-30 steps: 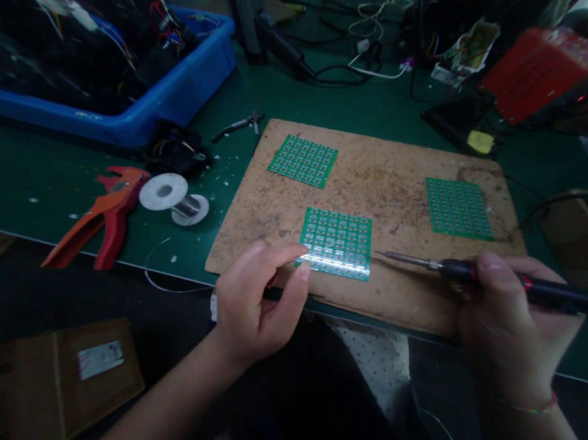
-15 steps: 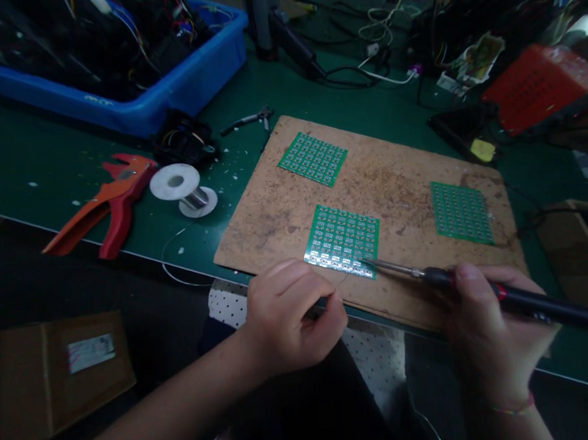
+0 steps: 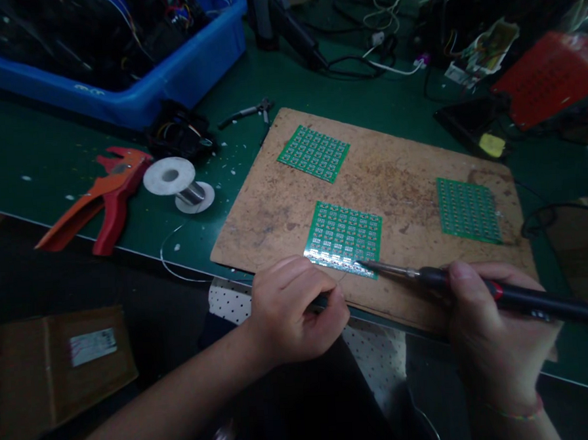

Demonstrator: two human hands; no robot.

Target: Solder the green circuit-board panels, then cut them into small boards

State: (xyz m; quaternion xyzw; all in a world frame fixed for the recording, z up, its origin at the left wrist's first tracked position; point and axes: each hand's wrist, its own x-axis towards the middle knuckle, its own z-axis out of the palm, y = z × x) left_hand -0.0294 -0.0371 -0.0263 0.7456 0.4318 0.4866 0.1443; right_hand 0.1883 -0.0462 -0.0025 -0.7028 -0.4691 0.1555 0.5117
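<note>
My right hand (image 3: 496, 321) grips a soldering iron (image 3: 519, 299) whose metal tip rests at the near right part of a green circuit board panel (image 3: 346, 233). Closed in a pinch, my left hand (image 3: 301, 308) is just in front of that panel's near edge. A thin solder wire (image 3: 171, 271) runs from the spool (image 3: 171, 177) toward my left hand, and a faint strand shows past its fingertips. The panel lies on a stained brown board (image 3: 259, 215). Two more green panels lie there, a far-left panel (image 3: 315, 153) and a right-hand panel (image 3: 468, 211).
Orange-red cutters (image 3: 108, 197) and small pliers (image 3: 246, 113) lie on the green bench. A blue bin (image 3: 135, 103) full of dark wired parts stands at the back left. On the right are a red box (image 3: 547, 82), an iron stand with a yellow sponge (image 3: 492, 145), and cables.
The view has shifted slightly. The iron's tip has moved a little left along the panel's near rows, while my left hand keeps its pinch in nearly the same place.
</note>
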